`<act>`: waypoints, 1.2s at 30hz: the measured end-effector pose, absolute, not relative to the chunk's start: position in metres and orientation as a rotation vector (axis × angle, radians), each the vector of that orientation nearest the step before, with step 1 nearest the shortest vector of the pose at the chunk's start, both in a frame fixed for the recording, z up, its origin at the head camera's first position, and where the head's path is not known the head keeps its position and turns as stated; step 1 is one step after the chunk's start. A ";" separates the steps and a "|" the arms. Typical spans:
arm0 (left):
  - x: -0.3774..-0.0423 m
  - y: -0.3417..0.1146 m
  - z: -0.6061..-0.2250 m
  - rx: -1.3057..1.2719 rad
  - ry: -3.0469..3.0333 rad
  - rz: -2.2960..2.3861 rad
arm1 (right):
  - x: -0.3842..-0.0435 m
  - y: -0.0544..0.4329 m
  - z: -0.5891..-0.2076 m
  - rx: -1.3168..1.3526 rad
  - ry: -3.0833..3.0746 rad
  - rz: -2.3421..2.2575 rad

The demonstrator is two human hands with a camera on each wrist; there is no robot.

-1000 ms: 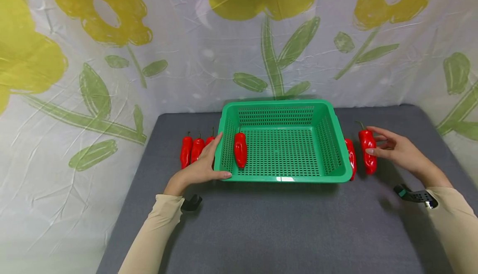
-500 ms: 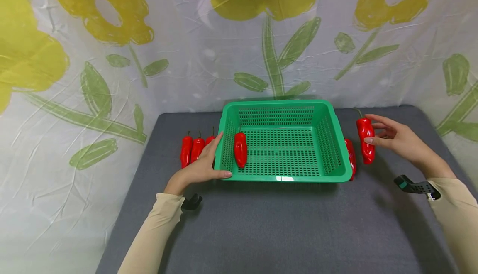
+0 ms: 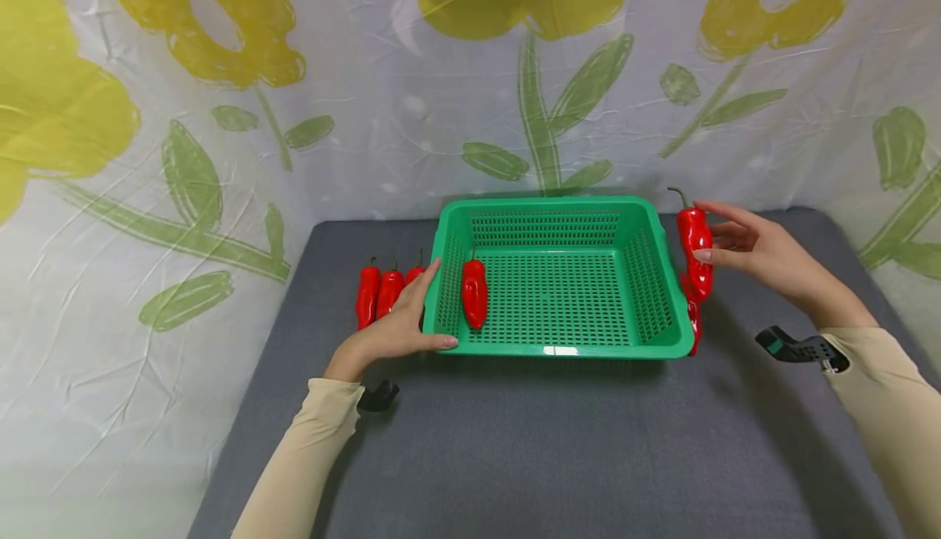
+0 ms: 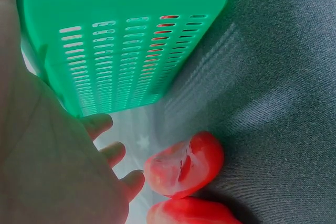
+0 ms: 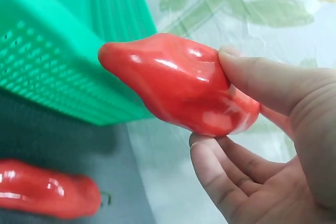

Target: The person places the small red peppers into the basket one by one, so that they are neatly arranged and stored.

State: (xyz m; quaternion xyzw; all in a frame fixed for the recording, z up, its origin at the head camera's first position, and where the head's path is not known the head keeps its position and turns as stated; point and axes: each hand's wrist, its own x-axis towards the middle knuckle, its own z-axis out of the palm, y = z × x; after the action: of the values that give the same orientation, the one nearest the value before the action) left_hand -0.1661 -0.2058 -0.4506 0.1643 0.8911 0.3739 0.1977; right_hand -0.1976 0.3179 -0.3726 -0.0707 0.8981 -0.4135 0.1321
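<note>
In the head view my right hand [image 3: 772, 261] pinches a red pepper [image 3: 694, 237] between thumb and fingertips, raised beside the basket's right wall with its stem up. The right wrist view shows this pepper [image 5: 173, 85] close up, overlapping the green basket [image 5: 58, 72]. My left hand [image 3: 390, 335] rests at the left end of the green plastic basket [image 3: 515, 350], thumb along the front rim and straight fingers against the side. One red pepper [image 3: 474, 294] lies inside the basket, near its left wall.
Another red pepper [image 3: 694, 333] lies on the grey tabletop [image 3: 544, 449] against the basket's right side. Left of the basket stand several red peppers [image 3: 367, 298] in a row, partly behind my left hand. A flower-printed cloth [image 3: 382, 114] hangs behind the table.
My right hand has lifted the red pepper off the table and carried it left and upward to the basket's right edge. The left hand and basket have stayed put.
</note>
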 end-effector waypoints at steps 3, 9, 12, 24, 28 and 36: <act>-0.166 -0.206 -0.451 0.461 2.496 1.044 | -0.201 0.311 -0.370 -0.204 2.588 -1.212; -0.165 -0.206 -0.450 0.461 2.491 1.049 | -0.208 0.297 -0.367 -0.234 2.554 -1.289; -0.165 -0.206 -0.450 0.462 2.491 1.051 | -0.211 0.289 -0.366 -0.246 2.529 -1.326; -0.166 -0.206 -0.451 0.465 2.495 1.052 | -0.221 0.256 -0.362 -0.289 2.465 -1.343; -0.166 -0.206 -0.450 0.468 2.496 1.051 | -0.223 0.246 -0.363 -0.307 2.462 -1.347; -0.166 -0.206 -0.450 0.471 2.496 1.048 | -0.228 0.226 -0.362 -0.351 2.437 -1.363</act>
State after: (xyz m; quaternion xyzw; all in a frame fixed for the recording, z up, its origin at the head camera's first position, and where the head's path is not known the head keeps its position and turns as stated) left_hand -0.1656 -0.2058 -0.4503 0.1680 0.8909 0.3740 0.1955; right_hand -0.2280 0.2263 -0.3616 -0.1231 0.8543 -0.4780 0.1629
